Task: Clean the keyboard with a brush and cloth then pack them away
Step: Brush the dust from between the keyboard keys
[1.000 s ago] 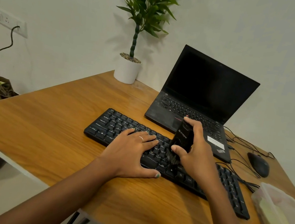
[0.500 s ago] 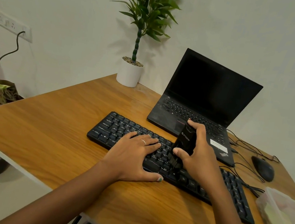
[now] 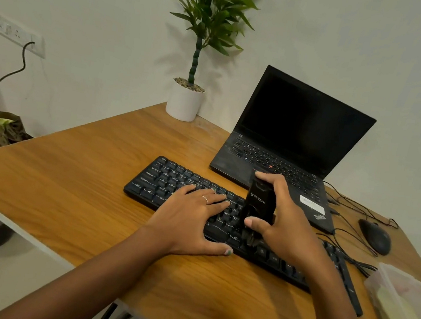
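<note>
My right hand (image 3: 285,221) still grips the brush (image 3: 260,205), bristles now nearer the keyboard (image 3: 175,181) front row, I think; left hand (image 3: 191,218) stays flat, fingers relaxed, steadying it. Brushing continues; cloth presumably waits in the right-hand container (image 3: 404,302).

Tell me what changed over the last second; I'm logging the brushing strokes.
Little changed. The right hand still grips the black brush upright, bristles down on the keyboard near its bottom row; any stroke is too slight to tell apart from the camera's own shift. The left hand stays flat on the keys, steadying the keyboard. Nothing was let go or picked up; laptop and mouse stayed put.
</note>
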Action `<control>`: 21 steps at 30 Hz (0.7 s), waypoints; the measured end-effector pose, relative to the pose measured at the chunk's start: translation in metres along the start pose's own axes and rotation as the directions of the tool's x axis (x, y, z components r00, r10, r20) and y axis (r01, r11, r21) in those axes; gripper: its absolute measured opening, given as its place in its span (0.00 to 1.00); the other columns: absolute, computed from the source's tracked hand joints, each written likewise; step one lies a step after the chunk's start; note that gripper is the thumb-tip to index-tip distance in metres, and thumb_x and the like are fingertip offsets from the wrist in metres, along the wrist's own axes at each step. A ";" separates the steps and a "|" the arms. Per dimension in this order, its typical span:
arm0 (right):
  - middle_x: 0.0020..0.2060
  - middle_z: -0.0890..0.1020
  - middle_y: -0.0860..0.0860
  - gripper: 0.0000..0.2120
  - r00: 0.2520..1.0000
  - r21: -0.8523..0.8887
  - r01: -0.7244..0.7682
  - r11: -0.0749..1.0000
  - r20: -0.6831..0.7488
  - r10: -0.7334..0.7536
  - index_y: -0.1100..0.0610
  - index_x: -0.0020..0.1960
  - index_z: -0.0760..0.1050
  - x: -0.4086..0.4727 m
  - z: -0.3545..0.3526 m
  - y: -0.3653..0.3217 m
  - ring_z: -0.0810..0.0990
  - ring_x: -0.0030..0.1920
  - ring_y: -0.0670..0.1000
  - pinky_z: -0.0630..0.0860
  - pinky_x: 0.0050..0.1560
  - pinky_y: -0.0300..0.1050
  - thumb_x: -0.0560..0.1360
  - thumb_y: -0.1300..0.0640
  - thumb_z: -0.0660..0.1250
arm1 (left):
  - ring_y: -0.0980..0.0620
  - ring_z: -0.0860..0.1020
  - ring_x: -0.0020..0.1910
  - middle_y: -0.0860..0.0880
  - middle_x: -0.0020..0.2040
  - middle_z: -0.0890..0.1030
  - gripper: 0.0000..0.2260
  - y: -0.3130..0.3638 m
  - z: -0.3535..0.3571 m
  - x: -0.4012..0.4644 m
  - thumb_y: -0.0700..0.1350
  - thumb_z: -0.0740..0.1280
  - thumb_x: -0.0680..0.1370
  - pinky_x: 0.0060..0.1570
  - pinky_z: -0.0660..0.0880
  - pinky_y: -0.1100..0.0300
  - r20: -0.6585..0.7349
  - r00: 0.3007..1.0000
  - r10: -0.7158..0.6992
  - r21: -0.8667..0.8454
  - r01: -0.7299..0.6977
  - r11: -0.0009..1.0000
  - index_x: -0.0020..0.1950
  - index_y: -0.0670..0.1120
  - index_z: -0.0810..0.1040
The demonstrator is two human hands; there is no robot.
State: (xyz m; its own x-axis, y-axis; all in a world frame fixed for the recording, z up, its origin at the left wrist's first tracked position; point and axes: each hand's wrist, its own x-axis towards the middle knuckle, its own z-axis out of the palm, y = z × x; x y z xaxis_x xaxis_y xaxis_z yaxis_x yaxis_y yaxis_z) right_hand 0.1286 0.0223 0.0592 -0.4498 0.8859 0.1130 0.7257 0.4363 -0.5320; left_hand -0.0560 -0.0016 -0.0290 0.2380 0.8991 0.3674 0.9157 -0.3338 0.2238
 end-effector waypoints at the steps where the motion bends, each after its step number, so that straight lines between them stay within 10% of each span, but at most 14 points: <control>1: 0.45 0.69 0.40 0.36 0.999 -0.002 -0.008 1.000 -0.051 0.008 0.39 0.69 0.53 0.000 0.002 -0.001 0.75 0.42 0.43 0.74 0.38 0.36 0.72 0.60 0.70 | 0.59 0.54 0.76 0.57 0.77 0.59 0.42 0.000 0.000 0.000 0.75 0.57 0.70 0.74 0.46 0.57 -0.002 1.000 0.000 0.000 0.000 1.000 0.78 0.54 0.58; 14: 0.55 0.75 0.49 0.37 0.973 -0.074 -0.099 0.992 -0.218 0.081 0.42 0.71 0.51 -0.006 0.015 -0.009 0.76 0.51 0.49 0.77 0.47 0.44 0.72 0.58 0.70 | 0.58 0.54 0.76 0.57 0.77 0.59 0.42 0.000 0.001 0.000 0.76 0.57 0.70 0.74 0.47 0.56 0.000 1.000 0.001 -0.001 -0.001 1.000 0.78 0.54 0.59; 21: 0.42 0.70 0.38 0.35 0.988 0.051 -0.097 0.994 -0.117 0.102 0.41 0.69 0.53 -0.010 0.003 0.001 0.75 0.40 0.42 0.77 0.41 0.40 0.72 0.59 0.70 | 0.58 0.55 0.76 0.57 0.77 0.59 0.42 0.000 0.001 0.001 0.76 0.57 0.70 0.75 0.48 0.55 -0.009 1.000 -0.001 -0.003 0.001 1.000 0.78 0.54 0.59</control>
State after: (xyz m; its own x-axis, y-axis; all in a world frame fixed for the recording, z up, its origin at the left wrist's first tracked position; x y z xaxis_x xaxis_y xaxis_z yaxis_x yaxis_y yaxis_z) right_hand 0.1323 0.0139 0.0548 -0.3092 0.9382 0.1553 0.7383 0.3397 -0.5827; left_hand -0.0556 -0.0008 -0.0297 0.2342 0.8967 0.3755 0.9148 -0.3340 0.2270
